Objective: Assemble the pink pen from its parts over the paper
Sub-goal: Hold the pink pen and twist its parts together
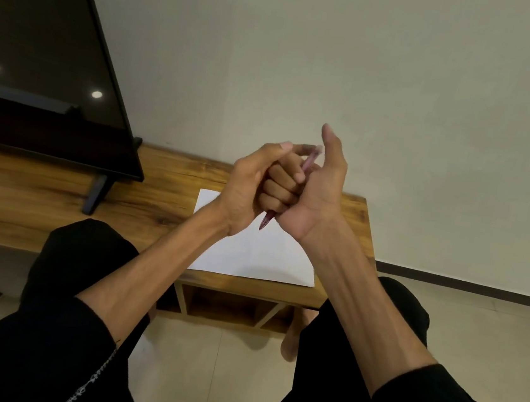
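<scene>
1. The pink pen (307, 164) stands slanted between the two hands, raised above the paper (251, 255). Its top end pokes out above the grip, beside the right thumb, and its pointed tip (264, 223) sticks out below the grip, aimed down and to the left at the sheet.

2. The right hand (318, 200) is closed on the pen: its fingers (280, 186) curl round the middle of the barrel and hide it, while the thumb stands straight up, apart from the pen.

3. The left hand (245, 187) presses against the knuckles of the right hand from the left. Its thumb and forefinger reach across to the top end of the pen, just above the right-hand grip. Whether they pinch that end or only touch it cannot be told; the spot is blurred.

4. The tip below the grip hangs clear of the paper, not touching it.

5. The paper lies flat on the wooden worktop (158, 195), under and slightly nearer the person than the grip.

6. A dark screen (42, 59) stands on the worktop, well to the left of the grip.
</scene>
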